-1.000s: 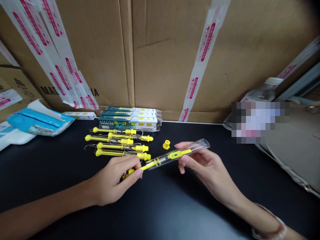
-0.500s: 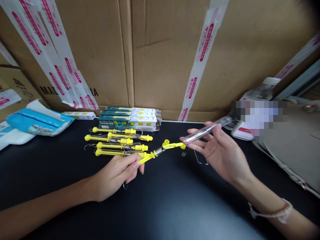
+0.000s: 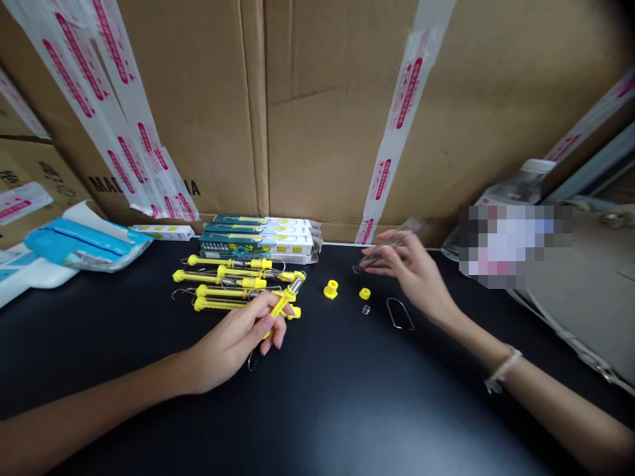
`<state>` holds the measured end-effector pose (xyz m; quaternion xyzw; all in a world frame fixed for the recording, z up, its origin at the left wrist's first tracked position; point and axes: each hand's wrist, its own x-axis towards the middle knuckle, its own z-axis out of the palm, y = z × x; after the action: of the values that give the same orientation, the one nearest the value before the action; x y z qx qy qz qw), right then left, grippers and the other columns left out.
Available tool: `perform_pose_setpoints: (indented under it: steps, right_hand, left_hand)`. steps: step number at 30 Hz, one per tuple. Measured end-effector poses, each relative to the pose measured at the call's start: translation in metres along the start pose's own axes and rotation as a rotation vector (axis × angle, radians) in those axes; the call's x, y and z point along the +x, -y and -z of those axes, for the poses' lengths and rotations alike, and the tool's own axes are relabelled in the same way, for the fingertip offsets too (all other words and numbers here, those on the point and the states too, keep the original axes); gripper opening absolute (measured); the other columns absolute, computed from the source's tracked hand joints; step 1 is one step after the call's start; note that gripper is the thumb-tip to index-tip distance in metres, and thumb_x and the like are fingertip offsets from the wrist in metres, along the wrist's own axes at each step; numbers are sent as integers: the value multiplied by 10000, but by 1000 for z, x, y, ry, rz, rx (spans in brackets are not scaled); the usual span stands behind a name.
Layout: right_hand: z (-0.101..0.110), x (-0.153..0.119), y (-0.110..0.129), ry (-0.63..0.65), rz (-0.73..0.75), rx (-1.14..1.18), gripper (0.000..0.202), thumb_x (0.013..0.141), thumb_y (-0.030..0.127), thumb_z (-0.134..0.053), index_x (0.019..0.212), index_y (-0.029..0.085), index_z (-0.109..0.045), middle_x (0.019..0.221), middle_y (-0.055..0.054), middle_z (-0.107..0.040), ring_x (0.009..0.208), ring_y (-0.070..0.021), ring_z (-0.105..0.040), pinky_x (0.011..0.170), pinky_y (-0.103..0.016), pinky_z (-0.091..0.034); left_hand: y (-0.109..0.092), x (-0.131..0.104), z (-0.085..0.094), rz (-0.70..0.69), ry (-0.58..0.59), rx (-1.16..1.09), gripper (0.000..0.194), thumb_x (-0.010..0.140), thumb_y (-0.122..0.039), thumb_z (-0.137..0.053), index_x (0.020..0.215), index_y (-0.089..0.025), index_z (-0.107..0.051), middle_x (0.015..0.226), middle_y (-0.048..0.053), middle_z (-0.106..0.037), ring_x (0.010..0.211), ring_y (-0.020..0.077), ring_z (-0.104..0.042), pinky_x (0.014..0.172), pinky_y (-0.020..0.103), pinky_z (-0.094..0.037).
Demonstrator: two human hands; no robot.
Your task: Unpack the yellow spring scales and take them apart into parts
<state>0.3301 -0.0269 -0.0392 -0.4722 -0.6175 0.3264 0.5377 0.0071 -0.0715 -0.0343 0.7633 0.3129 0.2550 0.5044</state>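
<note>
My left hand (image 3: 241,344) is closed around a yellow spring scale core (image 3: 278,313), tilted up to the right. A metal spring (image 3: 296,285) shows at its upper end, and a wire hook (image 3: 251,361) hangs below my fingers. My right hand (image 3: 409,264), blurred by motion, has its fingers around a clear plastic tube (image 3: 415,227) close to the table's back; much of the tube is hidden. Between my hands lie a larger yellow cap (image 3: 331,289), a small yellow cap (image 3: 365,293), a little metal ring or coil (image 3: 366,309) and a bent wire loop (image 3: 399,313).
Several yellow spring scales (image 3: 225,274) lie in rows at left of centre. Behind them are stacked printed boxes (image 3: 255,241). A blue packet (image 3: 89,238) lies far left. On the right are a plastic bottle (image 3: 520,185) and a beige bag (image 3: 585,291). Large cardboard (image 3: 322,119) stands behind.
My right hand has moved back and slightly left with the tube, away from the yellow core. In my left hand the core now points more steeply upward, and the yellow strip beyond its spring no longer shows.
</note>
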Motion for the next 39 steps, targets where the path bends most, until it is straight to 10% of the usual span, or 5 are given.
perform_pose_setpoints:
  steps: [13,29,33,36,39]
  right_hand:
    - [-44,48,6,273,83,-236,294,792,347,-749,1026,212,-631,941,-49,-738,831,-231,-746,870,-452,-628]
    - [-47,43,-1,252,-31,-340,478,778,199,-700,1225,170,-530,1075,-124,-759,1001,-255,-745,968,-450,-588]
    - [-35,29,17,63,-36,-408,722,754,301,-757,1389,173,-438,1358,-204,-605,1210,-367,-627,1034,-611,-497]
    - [-33,0,51,-151,194,-457,563,846,324,-690,1365,230,-496,1330,-145,-613,1214,-333,-605,1048,-552,-493]
    - [-45,-35,76,-68,266,-336,329,942,323,-607,1268,290,-573,1299,-87,-644,1189,-283,-620,1014,-461,-527]
  left_hand:
    - [-3,1,1,11,-13,-66,333,1047,-478,-354,1094,-180,-497,782,-4,-538,675,134,-487,596,266,-377]
    - [5,-2,0,-82,-30,-13,468,1056,-486,-346,1417,-197,-423,799,6,-578,679,142,-497,662,291,-417]
    - [7,-2,0,-105,-28,-34,455,1061,-467,-346,1427,-203,-403,814,6,-579,677,138,-496,679,295,-420]
    - [5,-3,0,-91,-35,-28,438,1061,-456,-350,1418,-208,-406,810,4,-577,668,138,-487,680,295,-418]
    - [4,-3,-1,-75,-39,-16,428,1065,-439,-345,1420,-207,-401,800,1,-574,661,136,-490,665,285,-418]
